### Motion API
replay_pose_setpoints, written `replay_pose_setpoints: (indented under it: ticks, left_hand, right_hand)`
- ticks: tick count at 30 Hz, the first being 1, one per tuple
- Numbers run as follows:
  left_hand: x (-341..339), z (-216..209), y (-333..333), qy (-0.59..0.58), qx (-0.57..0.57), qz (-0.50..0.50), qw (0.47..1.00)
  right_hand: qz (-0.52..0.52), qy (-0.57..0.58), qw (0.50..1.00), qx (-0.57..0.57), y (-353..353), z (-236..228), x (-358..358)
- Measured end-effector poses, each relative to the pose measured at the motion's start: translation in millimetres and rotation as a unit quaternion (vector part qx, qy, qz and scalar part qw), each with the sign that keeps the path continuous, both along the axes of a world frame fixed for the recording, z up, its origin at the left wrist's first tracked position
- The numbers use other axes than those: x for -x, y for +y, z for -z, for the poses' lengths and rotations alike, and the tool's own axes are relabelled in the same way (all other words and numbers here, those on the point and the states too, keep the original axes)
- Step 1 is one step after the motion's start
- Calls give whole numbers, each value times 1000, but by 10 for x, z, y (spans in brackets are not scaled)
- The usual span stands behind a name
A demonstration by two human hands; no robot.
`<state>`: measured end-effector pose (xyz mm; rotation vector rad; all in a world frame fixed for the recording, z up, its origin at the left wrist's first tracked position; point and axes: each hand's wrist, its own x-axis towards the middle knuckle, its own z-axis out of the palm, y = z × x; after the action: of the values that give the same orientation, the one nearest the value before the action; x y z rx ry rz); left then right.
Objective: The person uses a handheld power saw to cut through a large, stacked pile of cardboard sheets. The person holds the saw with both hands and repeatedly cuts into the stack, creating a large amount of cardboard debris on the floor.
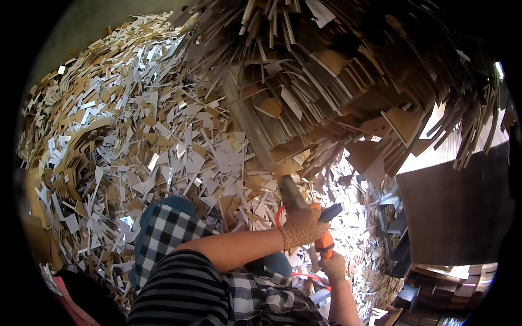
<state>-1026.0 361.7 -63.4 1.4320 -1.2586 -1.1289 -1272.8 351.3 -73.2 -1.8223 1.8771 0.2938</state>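
Both my hands, in tan patterned gloves, grip an orange handheld power tool [324, 245] with black parts and a greyish, blurred front end [292, 193]. My left hand [302, 226] is closed around its front part, and my right hand [333, 268] is wrapped around the rear. A red hose or cord [312, 277] runs near the tool. The front end points up at the lower edge of a tall stack of cut cardboard sheets [304, 103], its edges ragged with loose strips. Whether it touches the stack, I cannot tell.
Paperboard scraps [163, 136] lie in a deep heap on the floor to the left and around my legs. A large brown panel [457, 209] stands at the right, above stacked brown pieces [451, 296]. Loose strips [473, 136] hang from the stack at the upper right.
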Motion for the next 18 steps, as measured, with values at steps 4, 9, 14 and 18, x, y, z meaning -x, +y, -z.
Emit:
replay_pose_setpoints:
  ticks: [4,9,14,18]
  left_hand:
    - [2,-223,148,-39,-2,29,999]
    - [-208,-772,235,-39,4,1,999]
    - [-264,-182,-58,-36,65,-43,996]
    - [-138,251,-138,-7,62,-41,997]
  right_hand:
    - [47,-88,995,-22,175,197,188]
    - [-51,-102,991,77,-211,38,-15]
    - [-39,18,999,18,-351,67,-304]
    - [-27,66,997,-30,-140,-278,-446]
